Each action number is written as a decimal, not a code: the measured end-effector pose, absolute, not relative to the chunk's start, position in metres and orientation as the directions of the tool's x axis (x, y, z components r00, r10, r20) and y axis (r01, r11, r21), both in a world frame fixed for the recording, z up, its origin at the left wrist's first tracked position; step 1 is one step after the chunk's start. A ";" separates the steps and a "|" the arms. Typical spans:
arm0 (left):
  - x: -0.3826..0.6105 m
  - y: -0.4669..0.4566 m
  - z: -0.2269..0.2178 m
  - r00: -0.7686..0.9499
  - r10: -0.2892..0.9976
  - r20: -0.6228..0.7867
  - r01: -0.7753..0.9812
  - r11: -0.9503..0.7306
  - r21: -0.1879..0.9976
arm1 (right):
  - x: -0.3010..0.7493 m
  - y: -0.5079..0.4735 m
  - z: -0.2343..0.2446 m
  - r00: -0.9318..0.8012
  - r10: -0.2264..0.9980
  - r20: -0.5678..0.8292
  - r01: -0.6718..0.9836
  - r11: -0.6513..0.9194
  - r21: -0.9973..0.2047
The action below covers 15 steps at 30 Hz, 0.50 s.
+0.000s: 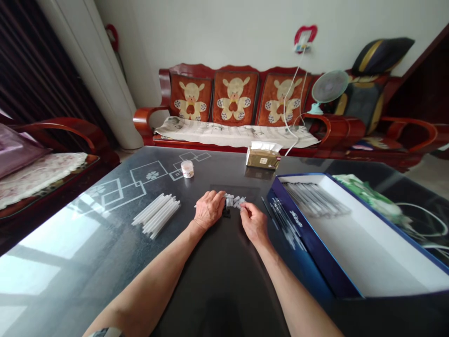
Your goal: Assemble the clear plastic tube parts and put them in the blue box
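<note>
My left hand [209, 208] is closed in the middle of the dark table, its fingers curled down. A thin pale tip pokes out on its left side, apparently the end of a white pen barrel; the fingers hide the rest. My right hand [254, 222] pinches at the edge of a small heap of white plastic pieces [232, 200]; a small pale piece seems to be between its fingertips. Small black pieces [226, 213] lie just below the heap. A bundle of white pen barrels [156, 214] rests left of my left hand. Thin dark pen refills [286, 222] lie right of my right hand.
A blue-edged open box [345, 252] with grey slender sticks [314, 199] inside takes up the right side. Behind it lie a green-white bag [368, 194] and a white cable. Farther back stand a small white tub [187, 169] and a tissue box [263, 158].
</note>
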State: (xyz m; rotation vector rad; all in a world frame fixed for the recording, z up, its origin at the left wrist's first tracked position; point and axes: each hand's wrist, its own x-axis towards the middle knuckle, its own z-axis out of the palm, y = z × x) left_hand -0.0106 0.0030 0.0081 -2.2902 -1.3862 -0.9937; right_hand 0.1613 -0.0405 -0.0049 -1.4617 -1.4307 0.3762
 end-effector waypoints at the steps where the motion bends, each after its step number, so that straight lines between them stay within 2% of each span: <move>1: -0.012 0.004 0.007 0.296 0.659 0.692 0.859 -0.501 0.109 | 0.160 -0.041 -0.005 0.244 0.876 0.416 0.572 0.216 -0.791; 6: -0.018 0.008 0.005 0.267 0.670 0.693 0.858 -0.493 0.146 | 0.162 -0.041 -0.001 0.178 0.904 0.388 0.661 0.183 -0.728; 8: -0.018 0.008 0.004 0.266 0.665 0.698 0.850 -0.503 0.155 | 0.171 -0.038 0.008 0.129 0.925 0.357 0.733 0.154 -0.663; 10: -0.017 0.008 0.003 0.260 0.655 0.710 0.843 -0.513 0.164 | 0.186 -0.033 0.020 0.111 0.925 0.364 0.848 0.103 -0.520; 12: -0.017 0.009 0.003 0.256 0.641 0.723 0.834 -0.525 0.169 | 0.203 -0.029 0.030 0.134 0.919 0.370 0.951 -0.015 -0.308; 15: -0.016 0.009 0.001 0.266 0.624 0.735 0.809 -0.559 0.181 | 0.224 -0.024 0.037 0.203 0.939 0.276 0.979 -0.195 -0.057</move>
